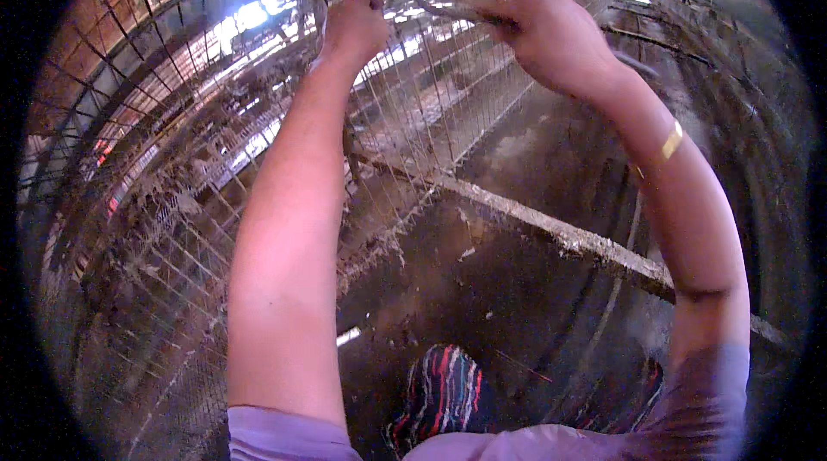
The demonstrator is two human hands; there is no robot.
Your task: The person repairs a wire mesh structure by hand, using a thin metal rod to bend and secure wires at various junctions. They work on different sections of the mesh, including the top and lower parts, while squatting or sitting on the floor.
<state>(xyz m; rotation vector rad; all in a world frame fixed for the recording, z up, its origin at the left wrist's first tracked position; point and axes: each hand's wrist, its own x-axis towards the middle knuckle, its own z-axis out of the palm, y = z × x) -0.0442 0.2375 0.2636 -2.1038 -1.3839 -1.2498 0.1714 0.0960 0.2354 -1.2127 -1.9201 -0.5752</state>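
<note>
Both my arms are raised toward the top of the view, in front of wire mesh. My left hand [355, 28] is closed in a fist beside an upright post, at one end of a thin, bent, cord-like strip [422, 4]. The strip runs across to my right hand [560, 40], whose fingers are wrapped round its other end. Whether it is cord or wire I cannot tell. Behind my right wrist a grey curved piece [637, 63] shows; its link to the strip is hidden.
Wire mesh panels [422, 99] hung with dusty debris stand ahead and to the left. A dirt-crusted bar [551, 227] crosses below my hands, over dark ground. Striped cloth [444, 388] covers my leg at the bottom. Bars and wires [672, 43] crowd the upper right.
</note>
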